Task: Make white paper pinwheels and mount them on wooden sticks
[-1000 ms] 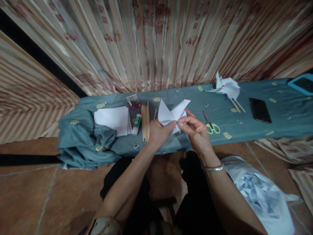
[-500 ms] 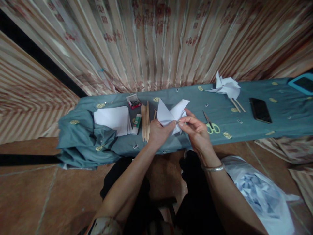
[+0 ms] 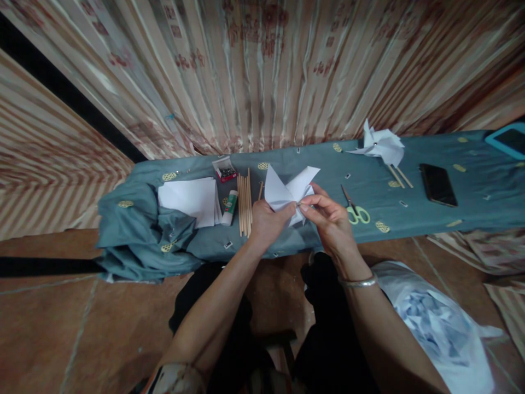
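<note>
A white paper pinwheel (image 3: 283, 192) with folded, pointed blades is held above the cloth-covered table. My left hand (image 3: 266, 223) is closed on its lower left side, thumb pressed near the centre. My right hand (image 3: 328, 219) pinches at the pinwheel's middle with thumb and index finger; a tiny thing at these fingertips is too small to make out. Beside my left hand the end of a wooden stick (image 3: 260, 190) shows, and I cannot tell whether it is held or lying. A row of wooden sticks (image 3: 244, 202) lies just left of that hand.
Left on the table (image 3: 205, 246) are stacked white paper (image 3: 188, 200), a glue stick (image 3: 230, 208) and an open red box of small metallic pieces (image 3: 225, 171). Rightward lie scissors (image 3: 356, 212), finished pinwheels (image 3: 383, 146), a phone (image 3: 438, 185) and a blue-framed device (image 3: 508, 141). A white bag (image 3: 435, 328) of paper stands on the floor.
Almost nothing differs. The view has shifted very slightly; both hands keep the same grip on the pinwheel.
</note>
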Demonstrator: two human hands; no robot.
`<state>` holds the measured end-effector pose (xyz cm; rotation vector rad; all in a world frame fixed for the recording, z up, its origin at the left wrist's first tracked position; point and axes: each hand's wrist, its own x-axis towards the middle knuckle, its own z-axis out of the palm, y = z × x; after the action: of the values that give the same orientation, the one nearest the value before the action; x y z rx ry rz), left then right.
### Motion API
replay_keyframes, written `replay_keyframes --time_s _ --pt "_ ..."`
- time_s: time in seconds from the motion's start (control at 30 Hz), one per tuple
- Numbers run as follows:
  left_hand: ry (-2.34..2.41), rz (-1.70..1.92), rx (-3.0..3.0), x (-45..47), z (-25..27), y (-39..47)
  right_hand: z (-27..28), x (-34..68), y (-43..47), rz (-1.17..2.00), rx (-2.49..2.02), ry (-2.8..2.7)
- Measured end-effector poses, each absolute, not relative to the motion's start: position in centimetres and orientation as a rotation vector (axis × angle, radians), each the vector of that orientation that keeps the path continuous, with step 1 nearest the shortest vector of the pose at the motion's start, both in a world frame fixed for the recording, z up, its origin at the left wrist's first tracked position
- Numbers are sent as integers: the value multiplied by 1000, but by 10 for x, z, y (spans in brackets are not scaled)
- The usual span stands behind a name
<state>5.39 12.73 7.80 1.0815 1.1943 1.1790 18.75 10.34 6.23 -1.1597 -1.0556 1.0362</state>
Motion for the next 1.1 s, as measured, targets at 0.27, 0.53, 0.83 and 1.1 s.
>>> replay_keyframes --time_s 0.27,0.53,0.83,1.1 --pt "1215 1185 1082 55 80 127 63 186 103 1027 -1163 -1050" --pt "1207 1188 1089 55 75 128 62 187 103 1025 -1188 -1060" --pt "1177 1165 1150 55 70 128 60 191 103 1076 -1248 -1048" --pt "1189 1133 1202 54 71 129 61 195 103 1167 -1232 -990"
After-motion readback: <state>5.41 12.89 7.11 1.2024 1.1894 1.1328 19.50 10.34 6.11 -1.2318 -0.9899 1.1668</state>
